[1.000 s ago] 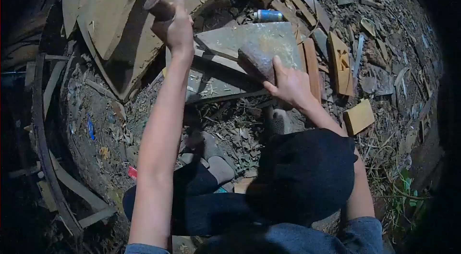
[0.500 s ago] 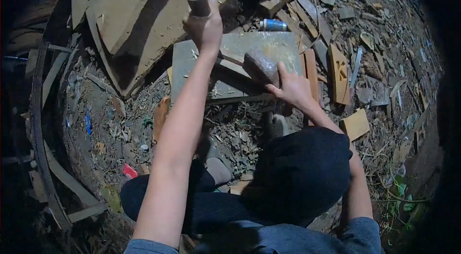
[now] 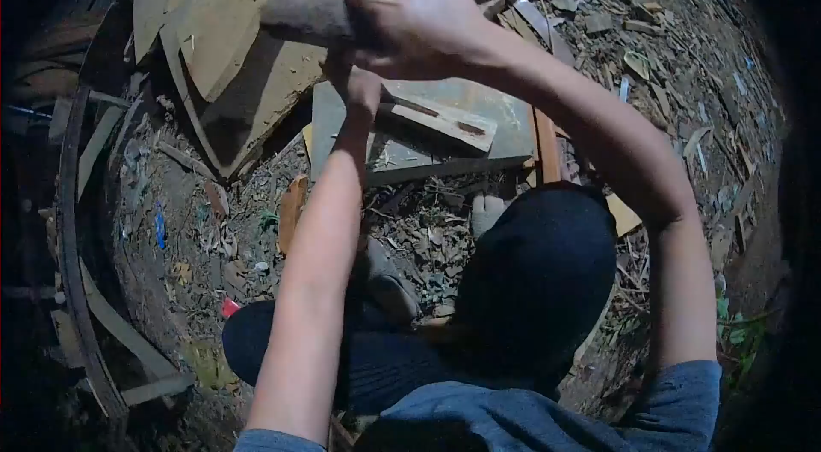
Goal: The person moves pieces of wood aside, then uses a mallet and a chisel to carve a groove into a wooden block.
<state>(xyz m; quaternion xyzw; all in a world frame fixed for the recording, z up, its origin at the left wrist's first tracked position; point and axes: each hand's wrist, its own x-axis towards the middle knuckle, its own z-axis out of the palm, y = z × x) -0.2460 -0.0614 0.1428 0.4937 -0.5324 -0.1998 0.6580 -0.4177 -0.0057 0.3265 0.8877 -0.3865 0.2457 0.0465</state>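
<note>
Above a grey board (image 3: 342,153) set low over littered ground, a person's right hand (image 3: 428,29) is clenched around a thick wooden club (image 3: 299,18), its far end pointing left. From where I stand, the right arm bends sharply at the elbow and sweeps across, so the club and fist hide much of the left hand (image 3: 363,91). That one sits just below the club, near the left end of the work, and I can't tell whether its fingers are closed on anything.

On the board lies a slotted wooden bar (image 3: 440,123), pale, slanting down to the right, with long dark slots cut along its top. Pale shavings lie beside it.

Big flat wooden slabs (image 3: 222,41) overlap behind the board, strewn with chips. A reddish-brown wooden strip (image 3: 546,144) stands close to the board's right edge, and a yellowish wood block (image 3: 624,214) shows partly behind the dark-clad knee (image 3: 539,281). Off to the left of the shoe (image 3: 393,294) lie an orange-brown piece of wood (image 3: 292,212) and, lower down, a red scrap (image 3: 229,307). Farther left, a blue scrap (image 3: 160,225) rests in the dirt. Wood offcuts and debris cover the ground on the right, with green leaves (image 3: 742,336) low at that edge.
</note>
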